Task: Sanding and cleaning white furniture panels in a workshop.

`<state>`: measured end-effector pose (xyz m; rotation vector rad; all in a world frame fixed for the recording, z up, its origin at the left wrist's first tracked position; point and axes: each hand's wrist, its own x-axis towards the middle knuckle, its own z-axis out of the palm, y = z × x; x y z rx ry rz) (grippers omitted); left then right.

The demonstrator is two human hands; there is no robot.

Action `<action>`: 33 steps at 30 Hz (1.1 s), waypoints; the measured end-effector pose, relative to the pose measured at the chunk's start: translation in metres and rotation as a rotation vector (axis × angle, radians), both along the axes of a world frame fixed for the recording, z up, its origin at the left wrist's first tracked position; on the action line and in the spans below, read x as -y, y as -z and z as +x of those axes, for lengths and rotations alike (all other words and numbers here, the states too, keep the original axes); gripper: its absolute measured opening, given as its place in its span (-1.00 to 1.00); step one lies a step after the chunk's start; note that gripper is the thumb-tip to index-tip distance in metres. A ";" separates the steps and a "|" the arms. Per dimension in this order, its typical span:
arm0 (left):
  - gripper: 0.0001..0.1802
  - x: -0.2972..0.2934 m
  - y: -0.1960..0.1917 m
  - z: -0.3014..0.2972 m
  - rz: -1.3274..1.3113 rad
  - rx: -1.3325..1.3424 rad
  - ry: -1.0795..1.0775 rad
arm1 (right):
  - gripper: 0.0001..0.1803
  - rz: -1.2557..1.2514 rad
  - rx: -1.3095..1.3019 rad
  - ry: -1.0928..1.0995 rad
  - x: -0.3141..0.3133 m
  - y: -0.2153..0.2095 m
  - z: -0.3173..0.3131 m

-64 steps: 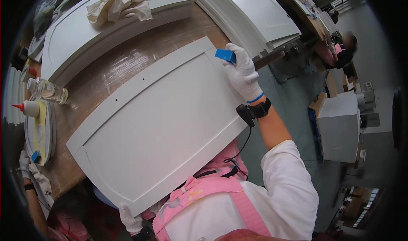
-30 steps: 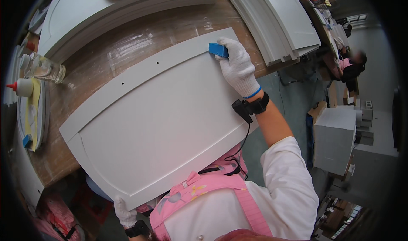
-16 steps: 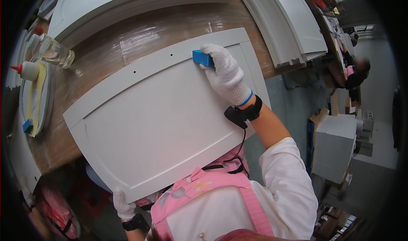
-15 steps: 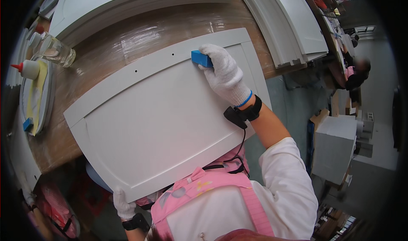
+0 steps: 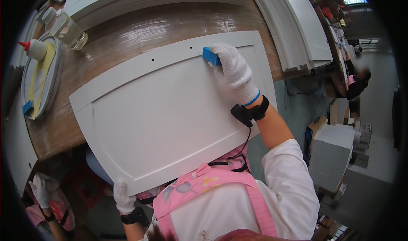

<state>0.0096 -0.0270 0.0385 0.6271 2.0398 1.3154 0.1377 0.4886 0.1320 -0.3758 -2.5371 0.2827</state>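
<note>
My right hand pinches the blue block and has slid it left along the far edge of the white panel. My left hand still grips the panel's near corner on the table.

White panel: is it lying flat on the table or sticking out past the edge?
Sticking out. The panel rests on the table, but its near corner overhangs the edge, where the left hand grips it.
</note>
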 end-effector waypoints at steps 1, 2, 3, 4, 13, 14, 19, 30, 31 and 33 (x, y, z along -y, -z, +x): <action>-0.63 0.000 0.000 0.001 0.034 0.148 -0.075 | -0.47 0.051 0.019 0.052 -0.007 -0.001 0.008; -0.63 0.000 0.000 0.002 0.066 0.293 -0.153 | -0.47 0.098 0.035 0.103 -0.016 0.000 0.016; -0.63 0.002 0.000 0.002 0.071 0.292 -0.157 | -0.47 0.103 0.034 0.098 -0.025 -0.003 0.025; -0.62 0.004 0.001 0.002 0.079 0.318 -0.165 | -0.48 0.104 0.034 0.147 -0.034 -0.005 0.035; -0.59 0.004 0.007 0.001 0.158 0.533 -0.279 | -0.45 0.014 -0.026 0.010 0.004 0.004 -0.010; -0.59 0.003 0.005 0.002 0.167 0.545 -0.284 | -0.42 -0.006 -0.018 -0.016 0.011 0.000 -0.014; -0.60 -0.010 0.000 0.001 0.267 0.702 -0.358 | -0.44 0.039 0.027 -0.015 -0.003 0.002 -0.002; -0.64 0.018 0.021 -0.007 -0.105 -0.424 0.262 | -0.42 0.030 -0.045 -0.075 0.020 0.013 -0.034; -0.64 0.014 0.018 -0.004 -0.020 -0.085 0.091 | -0.42 0.004 -0.057 -0.095 0.028 0.012 -0.041; -0.64 0.001 0.007 0.002 0.066 0.253 -0.090 | -0.42 -0.016 -0.045 -0.109 0.039 0.009 -0.047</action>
